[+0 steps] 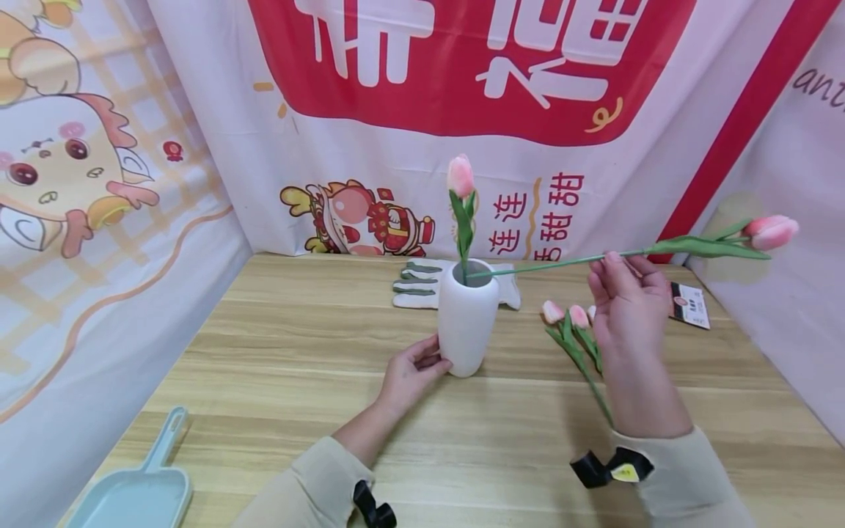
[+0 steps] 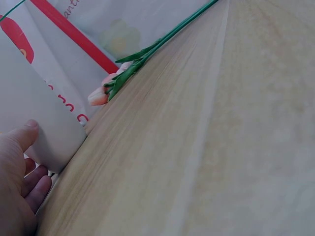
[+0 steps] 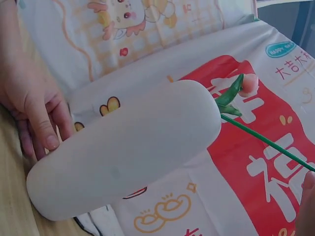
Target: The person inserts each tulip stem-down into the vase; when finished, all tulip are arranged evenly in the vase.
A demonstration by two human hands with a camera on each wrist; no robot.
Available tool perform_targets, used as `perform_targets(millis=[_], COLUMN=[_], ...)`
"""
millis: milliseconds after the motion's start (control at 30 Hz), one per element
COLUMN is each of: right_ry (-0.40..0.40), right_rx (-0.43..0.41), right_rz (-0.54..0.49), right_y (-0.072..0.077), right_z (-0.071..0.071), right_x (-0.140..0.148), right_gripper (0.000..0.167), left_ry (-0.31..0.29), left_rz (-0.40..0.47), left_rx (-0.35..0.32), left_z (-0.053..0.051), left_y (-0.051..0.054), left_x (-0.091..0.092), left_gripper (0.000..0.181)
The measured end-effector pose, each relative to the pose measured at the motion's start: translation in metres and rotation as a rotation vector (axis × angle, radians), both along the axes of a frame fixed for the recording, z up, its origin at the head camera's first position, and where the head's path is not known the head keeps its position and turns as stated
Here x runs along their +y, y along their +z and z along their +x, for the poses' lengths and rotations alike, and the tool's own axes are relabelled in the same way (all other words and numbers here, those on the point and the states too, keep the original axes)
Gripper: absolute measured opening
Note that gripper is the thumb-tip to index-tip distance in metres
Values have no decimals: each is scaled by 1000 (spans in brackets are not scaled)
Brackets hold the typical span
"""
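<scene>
A white vase (image 1: 467,323) stands upright on the table with one pink tulip (image 1: 461,176) in its mouth. My left hand (image 1: 411,372) holds the vase low on its left side, the thumb (image 2: 30,129) against the wall and the fingers curled by the base. With thumb and fingers, my right hand (image 1: 627,301) pinches the green stem of a second artificial tulip (image 1: 709,246). That tulip lies nearly level, its pink bloom out to the right and its stem end inside the vase mouth. In the right wrist view, its stem (image 3: 268,142) meets the rim.
More pink tulips (image 1: 573,341) lie on the table by the right forearm, partly hidden. Behind the vase is a white-and-green glove (image 1: 416,284). A small card (image 1: 689,305) lies at the right; a light blue dustpan (image 1: 135,499) at the front left. Printed cloth hangs behind the table.
</scene>
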State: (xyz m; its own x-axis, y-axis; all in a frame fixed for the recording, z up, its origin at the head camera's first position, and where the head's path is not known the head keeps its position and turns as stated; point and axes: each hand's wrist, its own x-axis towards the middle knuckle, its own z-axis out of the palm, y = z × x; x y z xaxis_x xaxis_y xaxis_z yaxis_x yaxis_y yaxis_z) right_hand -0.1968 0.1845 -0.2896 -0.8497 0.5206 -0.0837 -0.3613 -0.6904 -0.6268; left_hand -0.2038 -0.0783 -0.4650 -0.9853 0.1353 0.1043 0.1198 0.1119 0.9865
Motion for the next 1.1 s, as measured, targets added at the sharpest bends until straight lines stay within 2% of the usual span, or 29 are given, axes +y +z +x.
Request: perform_targets(millis=[167, 367, 567, 767, 1100], right_ry=[23, 36, 33, 26, 37], right_rx=[10, 19, 30, 56, 26], right_rz=[80, 129, 178, 224, 355], right_y=[2, 0, 1, 2, 7], right_z=[0, -3, -5, -6, -10], right_x=[-13, -27, -31, -34, -46], right_gripper=[34, 31, 35, 29, 23], left_ry=[-2, 2, 4, -1, 1], left_rz=[4, 5, -5, -14, -18], left_rx=[4, 2, 5, 12, 4], left_z=[0, 0, 0, -1, 0], left_y=[-1, -1, -1, -1, 0], left_x=[0, 0, 0, -1, 0], left_gripper=[49, 49, 50, 49, 49])
